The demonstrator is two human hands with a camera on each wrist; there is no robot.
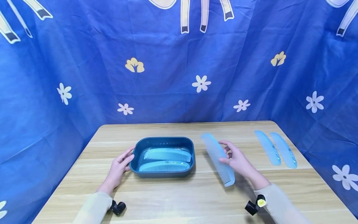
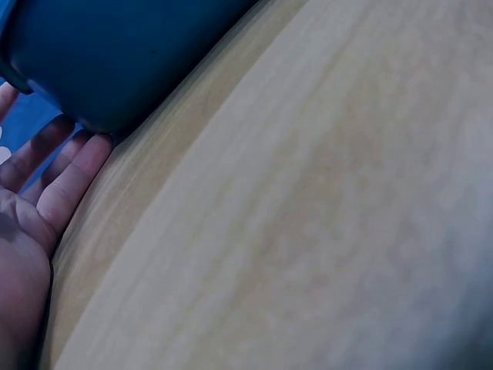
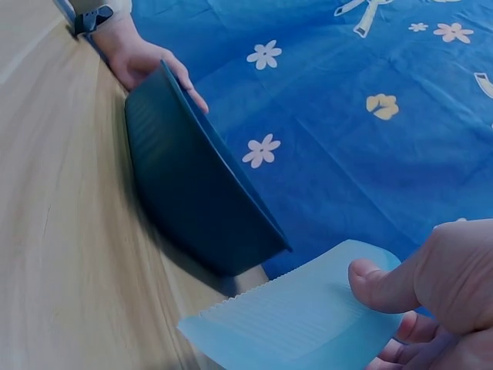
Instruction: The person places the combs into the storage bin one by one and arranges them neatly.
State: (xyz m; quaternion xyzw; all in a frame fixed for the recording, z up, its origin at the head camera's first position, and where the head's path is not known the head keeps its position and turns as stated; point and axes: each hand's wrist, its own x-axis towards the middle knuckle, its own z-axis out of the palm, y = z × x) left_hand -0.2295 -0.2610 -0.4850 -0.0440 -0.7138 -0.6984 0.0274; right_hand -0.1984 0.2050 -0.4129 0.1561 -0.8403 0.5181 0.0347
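A dark blue plastic basin (image 1: 162,175) sits on the table, with two light blue combs (image 1: 167,154) lying flat inside. My left hand (image 1: 118,168) rests against the basin's left end, fingers touching rim and outer wall. The left wrist view shows extended fingers (image 2: 73,181) at the wall's lower edge. To the right of the basin, my right hand (image 1: 236,158) pinches another light blue comb (image 1: 216,157) by its spine, thumb on its near face. This comb is tilted, teeth towards the basin. Its face and the right thumb (image 3: 385,285) are close in the right wrist view.
Two more light blue combs (image 1: 267,147) lie side by side at the table's right edge. The wood-grain table (image 1: 179,199) backs onto a blue patterned curtain (image 1: 167,93), which also hangs along both sides. A small black device (image 1: 254,205) is strapped to each wrist.
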